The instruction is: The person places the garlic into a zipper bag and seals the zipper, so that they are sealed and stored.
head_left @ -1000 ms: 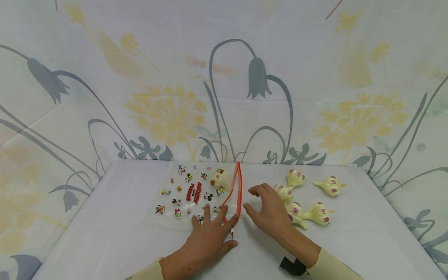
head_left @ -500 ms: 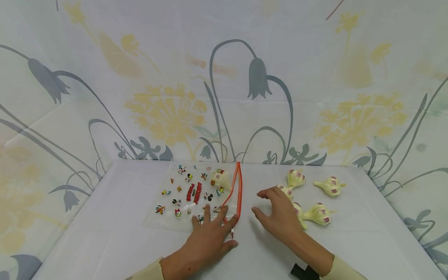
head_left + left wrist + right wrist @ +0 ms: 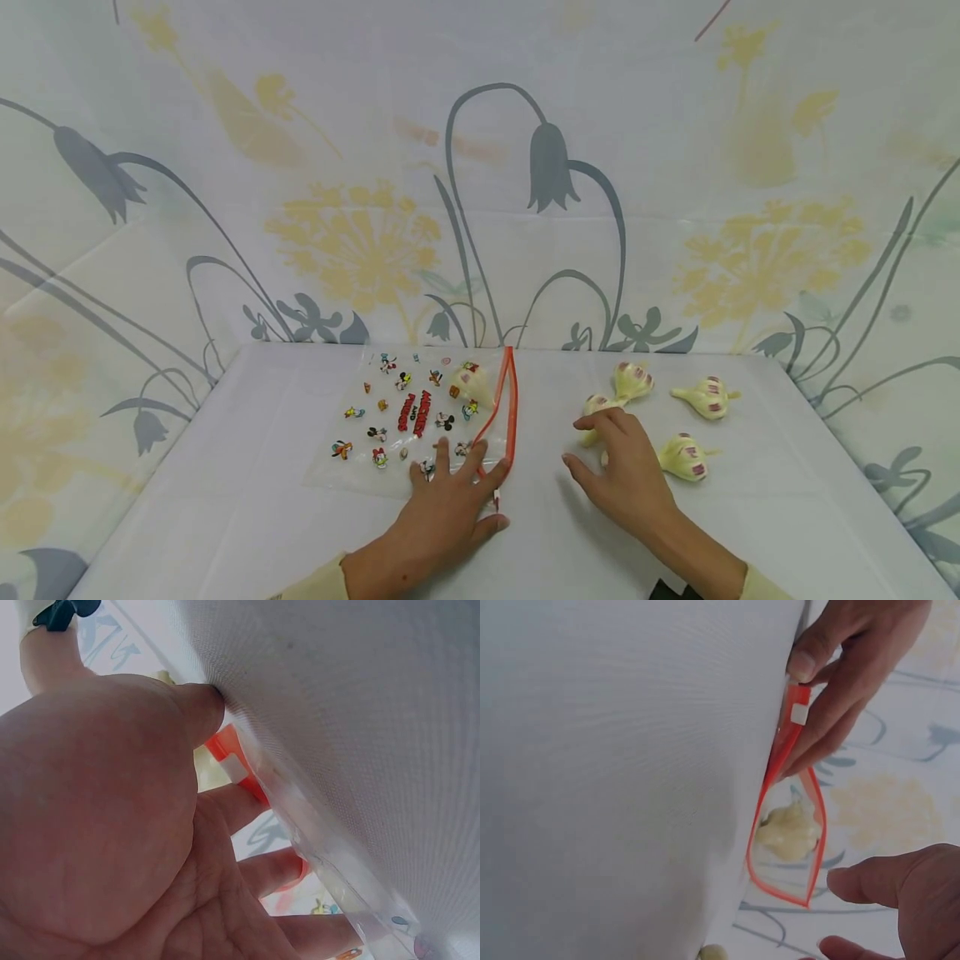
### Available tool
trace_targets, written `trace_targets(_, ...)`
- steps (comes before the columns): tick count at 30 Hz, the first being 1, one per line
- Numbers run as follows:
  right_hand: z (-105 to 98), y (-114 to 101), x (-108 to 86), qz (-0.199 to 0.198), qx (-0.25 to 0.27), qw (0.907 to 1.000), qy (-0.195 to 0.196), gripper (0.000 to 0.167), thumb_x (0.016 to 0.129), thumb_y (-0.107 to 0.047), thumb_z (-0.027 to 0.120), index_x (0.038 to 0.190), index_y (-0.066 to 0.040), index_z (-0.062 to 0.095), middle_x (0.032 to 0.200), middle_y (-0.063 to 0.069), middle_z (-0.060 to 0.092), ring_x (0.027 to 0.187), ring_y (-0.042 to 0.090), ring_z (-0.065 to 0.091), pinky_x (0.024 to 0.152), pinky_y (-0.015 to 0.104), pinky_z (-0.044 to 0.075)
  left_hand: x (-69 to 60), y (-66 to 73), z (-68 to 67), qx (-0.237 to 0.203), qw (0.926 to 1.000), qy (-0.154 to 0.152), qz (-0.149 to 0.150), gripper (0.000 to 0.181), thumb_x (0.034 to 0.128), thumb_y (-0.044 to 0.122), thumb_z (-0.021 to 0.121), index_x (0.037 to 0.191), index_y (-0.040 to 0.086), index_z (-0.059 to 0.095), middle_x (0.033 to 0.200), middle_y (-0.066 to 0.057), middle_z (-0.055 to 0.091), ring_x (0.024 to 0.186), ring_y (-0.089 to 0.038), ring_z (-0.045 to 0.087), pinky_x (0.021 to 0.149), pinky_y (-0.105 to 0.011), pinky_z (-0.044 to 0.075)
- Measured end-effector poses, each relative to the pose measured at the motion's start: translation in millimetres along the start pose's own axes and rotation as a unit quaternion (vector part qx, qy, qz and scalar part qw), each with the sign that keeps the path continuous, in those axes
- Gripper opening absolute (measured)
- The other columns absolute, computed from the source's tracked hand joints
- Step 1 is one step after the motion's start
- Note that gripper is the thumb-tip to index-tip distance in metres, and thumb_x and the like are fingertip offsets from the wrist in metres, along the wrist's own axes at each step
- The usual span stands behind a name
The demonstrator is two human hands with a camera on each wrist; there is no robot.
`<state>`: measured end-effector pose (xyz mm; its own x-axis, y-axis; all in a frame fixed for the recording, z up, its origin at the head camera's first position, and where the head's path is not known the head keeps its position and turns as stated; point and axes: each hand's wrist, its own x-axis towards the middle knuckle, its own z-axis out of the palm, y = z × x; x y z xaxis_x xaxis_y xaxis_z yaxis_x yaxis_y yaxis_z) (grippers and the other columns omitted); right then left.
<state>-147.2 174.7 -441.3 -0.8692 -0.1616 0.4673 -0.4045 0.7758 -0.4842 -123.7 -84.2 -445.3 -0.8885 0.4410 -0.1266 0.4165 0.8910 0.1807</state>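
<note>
A clear zip bag (image 3: 412,433) with cartoon prints lies flat on the table, its orange-red mouth (image 3: 513,408) parted toward the right. Inside it, near the mouth, sits one garlic bulb (image 3: 472,385), visible too through the opening in the right wrist view (image 3: 787,831). My left hand (image 3: 442,512) rests with spread fingers on the bag's near corner, by the white slider (image 3: 799,714). Over the loose garlic bulbs my right hand (image 3: 633,479) hovers, thumb and fingers apart. It partly covers one bulb (image 3: 598,406) and hides whatever lies beneath the palm.
More garlic bulbs lie right of and behind my right hand: one at the back (image 3: 633,381), one far right (image 3: 708,398), one nearer (image 3: 684,458). A flower-patterned cloth (image 3: 480,208) rises behind the white table (image 3: 247,467).
My right hand has moved right, away from the bag mouth and over the nearer garlic bulbs. The left hand and the bag have stayed in place.
</note>
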Motion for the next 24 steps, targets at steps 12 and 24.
trace_targets(12, -14.3, 16.0, -11.5, 0.005, -0.015, 0.9996, 0.022, 0.048, 0.071, -0.006, 0.096, 0.112, -0.007, 0.070, 0.119, 0.008, 0.064, 0.113, 0.030, 0.057, 0.089, 0.041, 0.045, 0.4, -0.4, 1.7, 0.006, 1.0000, -0.003, 0.003, 0.072, 0.0982, 0.064, 0.064, 0.163, 0.038, 0.043, 0.169, -0.008, 0.039, 0.147, -0.063, 0.033, 0.099, -0.085, 0.038)
trace_targets(24, -22.7, 29.0, -23.3, 0.003, -0.023, 0.9994, 0.024, 0.058, 0.070, -0.008, 0.097, 0.120, -0.007, 0.069, 0.122, 0.010, 0.062, 0.109, 0.026, 0.059, 0.090, 0.028, 0.040, -0.5, -0.6, 0.8, 0.006, 1.0000, -0.001, 0.005, 0.073, 0.0986, 0.064, 0.063, 0.163, 0.038, 0.043, 0.170, -0.008, 0.038, 0.148, -0.063, 0.032, 0.099, -0.085, 0.037)
